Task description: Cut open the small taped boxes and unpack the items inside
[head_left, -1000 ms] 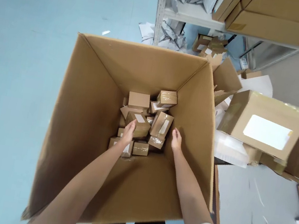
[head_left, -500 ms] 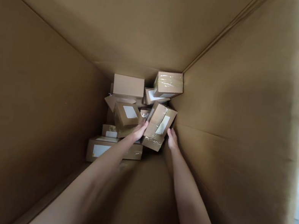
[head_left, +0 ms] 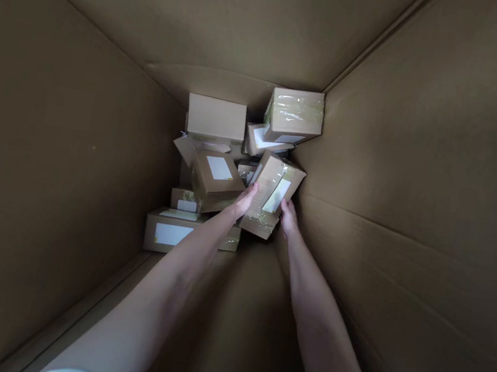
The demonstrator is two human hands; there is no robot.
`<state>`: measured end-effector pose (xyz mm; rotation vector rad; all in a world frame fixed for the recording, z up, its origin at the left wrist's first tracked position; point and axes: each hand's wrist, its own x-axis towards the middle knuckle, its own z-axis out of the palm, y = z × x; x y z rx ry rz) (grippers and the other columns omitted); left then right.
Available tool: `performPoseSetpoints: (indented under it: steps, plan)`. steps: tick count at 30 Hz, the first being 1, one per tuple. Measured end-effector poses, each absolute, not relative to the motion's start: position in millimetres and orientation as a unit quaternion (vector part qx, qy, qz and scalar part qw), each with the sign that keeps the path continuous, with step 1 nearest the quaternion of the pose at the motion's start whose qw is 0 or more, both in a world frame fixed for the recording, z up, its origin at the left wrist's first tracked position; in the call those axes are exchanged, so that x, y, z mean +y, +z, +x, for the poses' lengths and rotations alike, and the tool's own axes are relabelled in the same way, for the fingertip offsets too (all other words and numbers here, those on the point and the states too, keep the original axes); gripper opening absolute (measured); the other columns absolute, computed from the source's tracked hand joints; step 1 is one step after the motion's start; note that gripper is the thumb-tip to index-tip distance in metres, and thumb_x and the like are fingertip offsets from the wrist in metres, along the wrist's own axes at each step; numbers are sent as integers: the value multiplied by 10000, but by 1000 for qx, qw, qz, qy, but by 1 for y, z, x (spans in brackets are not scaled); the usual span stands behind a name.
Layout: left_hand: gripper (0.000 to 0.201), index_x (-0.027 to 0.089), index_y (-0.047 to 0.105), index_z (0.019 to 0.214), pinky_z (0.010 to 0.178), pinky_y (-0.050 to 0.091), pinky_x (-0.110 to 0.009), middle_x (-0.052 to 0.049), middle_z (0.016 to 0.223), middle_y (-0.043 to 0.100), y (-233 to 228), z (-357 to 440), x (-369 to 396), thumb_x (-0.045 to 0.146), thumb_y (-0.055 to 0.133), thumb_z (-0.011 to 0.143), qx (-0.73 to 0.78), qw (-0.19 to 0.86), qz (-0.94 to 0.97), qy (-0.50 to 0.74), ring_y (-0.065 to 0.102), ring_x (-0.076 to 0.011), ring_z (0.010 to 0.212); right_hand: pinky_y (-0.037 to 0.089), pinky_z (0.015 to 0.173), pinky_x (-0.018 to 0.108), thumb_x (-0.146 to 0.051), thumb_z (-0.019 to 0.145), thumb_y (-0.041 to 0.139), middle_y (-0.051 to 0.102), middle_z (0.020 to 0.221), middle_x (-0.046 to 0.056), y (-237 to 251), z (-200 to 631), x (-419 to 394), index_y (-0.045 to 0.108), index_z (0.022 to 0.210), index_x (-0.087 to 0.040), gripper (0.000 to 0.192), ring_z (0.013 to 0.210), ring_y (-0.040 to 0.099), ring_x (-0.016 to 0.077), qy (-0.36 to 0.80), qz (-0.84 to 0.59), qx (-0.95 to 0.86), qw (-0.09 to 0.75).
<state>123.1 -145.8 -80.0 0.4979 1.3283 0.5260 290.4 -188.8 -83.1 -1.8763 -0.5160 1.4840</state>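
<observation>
Taped parcel (head_left: 272, 196) tilted, long axis near-far; left hand (head_left: 244, 201) and right hand (head_left: 288, 217) grasp its left and right sides.

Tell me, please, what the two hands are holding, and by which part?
Both hands grip one small taped parcel with a white label: left hand on its left side, right hand at its lower right edge.

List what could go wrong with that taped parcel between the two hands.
The taped parcel is glossy and tilted, pinched only at its sides by the left hand and right hand; it might slip. It leans on the loose pile, which may shift. The deep carton is dim, making grip harder.
</observation>
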Motion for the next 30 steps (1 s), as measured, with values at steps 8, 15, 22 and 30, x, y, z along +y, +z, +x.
performPoseSetpoints:
  steps: [8,15,22,30]
  plan:
    - [691,224,577,1250,1055,369,-399,-82,1306,585,-28,109,-151,722,369,820,629,697,264,222,507,-298,1243,440,988,400,-584,775,570,596,1290,49,-41,276,-188,491,1294,-224,636,1156,566,215,549,-723,-213,360]
    - [638,233,564,1257,1073,350,-388,-68,1339,558,27,97,-165,684,378,846,618,673,291,284,482,-271,1266,443,990,377,-523,759,608,562,1317,116,32,262,-183,488,1291,-175,647,1163,559,248,531,-729,-212,376]
    - [661,216,584,1235,1131,255,-418,-85,1379,518,106,71,-169,697,454,801,620,655,308,302,377,-295,1344,419,1017,384,-507,733,640,603,1273,78,108,243,-196,543,1282,-196,638,1184,543,257,540,-701,-221,411]
    - [706,218,539,1285,1133,247,-443,-84,1394,500,231,45,-191,715,433,796,578,637,368,353,390,-299,1331,342,1064,378,-581,733,616,548,1296,59,236,227,-218,557,1303,-253,660,1248,458,264,524,-688,-261,429]
